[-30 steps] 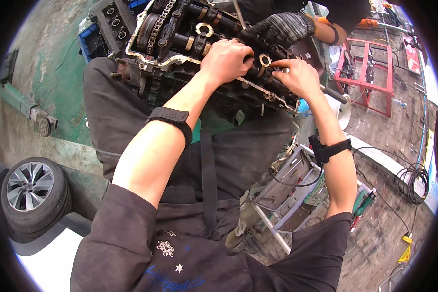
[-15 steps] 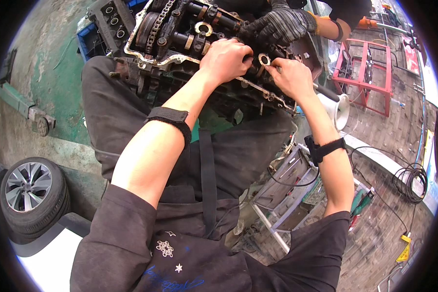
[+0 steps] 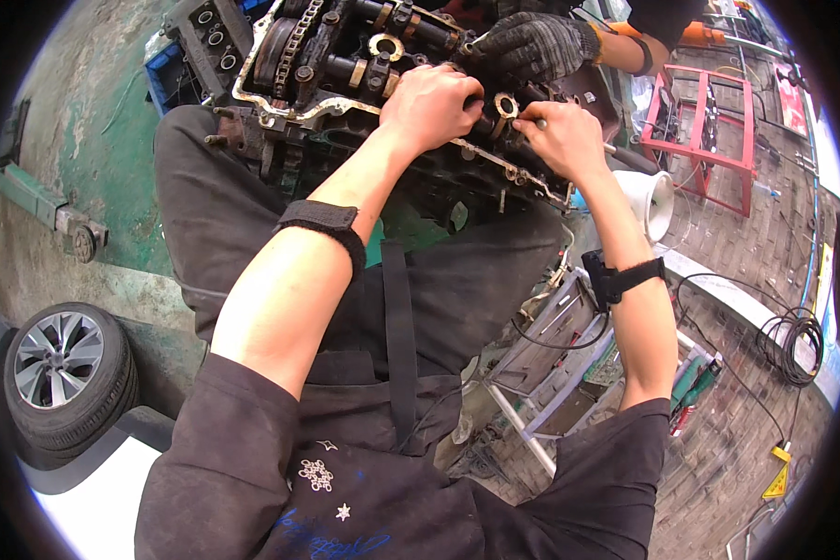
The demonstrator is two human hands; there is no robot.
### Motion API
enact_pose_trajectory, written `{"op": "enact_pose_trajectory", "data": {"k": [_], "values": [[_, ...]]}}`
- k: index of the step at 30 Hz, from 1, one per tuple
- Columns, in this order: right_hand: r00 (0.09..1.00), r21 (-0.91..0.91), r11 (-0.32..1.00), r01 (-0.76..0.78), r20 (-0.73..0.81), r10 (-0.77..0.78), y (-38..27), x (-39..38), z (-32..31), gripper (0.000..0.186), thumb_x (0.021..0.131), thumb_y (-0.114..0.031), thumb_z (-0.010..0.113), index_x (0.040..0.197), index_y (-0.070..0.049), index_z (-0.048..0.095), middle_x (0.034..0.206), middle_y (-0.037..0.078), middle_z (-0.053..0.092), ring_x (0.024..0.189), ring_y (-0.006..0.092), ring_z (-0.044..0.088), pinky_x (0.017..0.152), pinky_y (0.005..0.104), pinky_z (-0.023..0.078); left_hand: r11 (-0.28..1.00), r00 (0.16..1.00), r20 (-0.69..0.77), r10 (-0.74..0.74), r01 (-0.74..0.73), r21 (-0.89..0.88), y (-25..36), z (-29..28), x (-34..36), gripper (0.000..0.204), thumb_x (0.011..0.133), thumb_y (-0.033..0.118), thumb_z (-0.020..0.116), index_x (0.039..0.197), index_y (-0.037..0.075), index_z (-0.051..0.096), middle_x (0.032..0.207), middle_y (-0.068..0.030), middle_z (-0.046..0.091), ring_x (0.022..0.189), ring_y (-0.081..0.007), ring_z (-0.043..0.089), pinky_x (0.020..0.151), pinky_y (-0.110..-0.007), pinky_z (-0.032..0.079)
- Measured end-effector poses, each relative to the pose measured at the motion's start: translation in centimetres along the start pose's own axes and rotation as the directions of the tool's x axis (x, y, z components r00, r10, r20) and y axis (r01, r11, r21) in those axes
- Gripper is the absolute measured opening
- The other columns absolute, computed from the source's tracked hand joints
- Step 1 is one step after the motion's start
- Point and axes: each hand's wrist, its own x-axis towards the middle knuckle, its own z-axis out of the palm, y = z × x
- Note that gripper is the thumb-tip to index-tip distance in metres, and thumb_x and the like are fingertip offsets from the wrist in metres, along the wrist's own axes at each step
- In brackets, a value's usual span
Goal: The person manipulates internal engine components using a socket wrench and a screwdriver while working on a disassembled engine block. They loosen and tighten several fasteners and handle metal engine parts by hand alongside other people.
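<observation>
Far to the left of the left hand (image 3: 431, 105), a car wheel (image 3: 61, 373) with a silver rim lies on the floor. Just left of that hand, the cylinder head (image 3: 345, 70) sits dark and oily, its timing chain (image 3: 294, 47) looped over a sprocket and a brass-coloured ring (image 3: 385, 45) showing among the cam caps. The left hand is curled closed, knuckles up, pressing on the head; what its fingers grip is hidden. Between the two hands stands a metal ring part (image 3: 506, 105). The right hand (image 3: 565, 140) is pinched closed on a thin metal rod (image 3: 538, 123). Above it, another person's gloved hand (image 3: 532, 45) rests on the engine. Right of it stands a red metal stand (image 3: 705, 131).
</observation>
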Motion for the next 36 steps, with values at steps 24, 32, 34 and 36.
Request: {"op": "enact_pose_trajectory", "data": {"k": [24,32,34,36], "values": [[0.979,0.017,0.985,0.171,-0.112,-0.168,0.1,-0.4,-0.7,0.016,0.076,-0.021,0.063,0.088,-0.017,0.073,0.078,0.005,0.067,0.073,0.0251,0.066,0.065,0.0377,0.052,0.994,0.995,-0.076,0.066,-0.072,-0.082,-0.1,-0.6,-0.1,0.013,0.076,0.018,0.068,0.083,0.007,0.068,0.082,-0.0073,0.067,0.084,-0.0250,0.063,0.077,-0.037,0.048],[0.957,-0.209,0.939,0.273,-0.042,-0.288,0.6,0.6,-0.9,0.014,0.076,-0.021,0.064,0.083,-0.014,0.072,0.073,0.006,0.064,0.069,0.0257,0.066,0.061,0.0388,0.052,0.995,0.999,-0.041,0.035,-0.039,-0.087,0.4,-0.6,0.3,0.013,0.077,0.018,0.068,0.083,0.007,0.068,0.084,-0.0076,0.068,0.085,-0.0246,0.063,0.077,-0.037,0.048],[0.983,-0.108,0.979,0.174,-0.046,-0.180,-0.3,0.3,-1.1,0.014,0.076,-0.023,0.064,0.083,-0.013,0.073,0.074,0.008,0.066,0.071,0.0268,0.066,0.062,0.0397,0.052,0.995,0.998,-0.047,0.043,-0.047,-0.088,0.3,-0.7,0.3,0.013,0.077,0.019,0.068,0.083,0.007,0.068,0.084,-0.0077,0.068,0.085,-0.0245,0.063,0.077,-0.037,0.048],[0.991,0.069,0.990,-0.122,0.063,0.118,-1.8,0.5,-1.6,0.019,0.079,-0.027,0.064,0.083,-0.012,0.074,0.080,0.013,0.068,0.079,0.0306,0.067,0.069,0.0419,0.052,0.997,0.999,-0.034,0.028,-0.030,-0.078,0.0,-0.8,0.1,0.013,0.077,0.019,0.068,0.083,0.007,0.068,0.083,-0.0079,0.068,0.086,-0.0247,0.063,0.078,-0.037,0.048]]}}
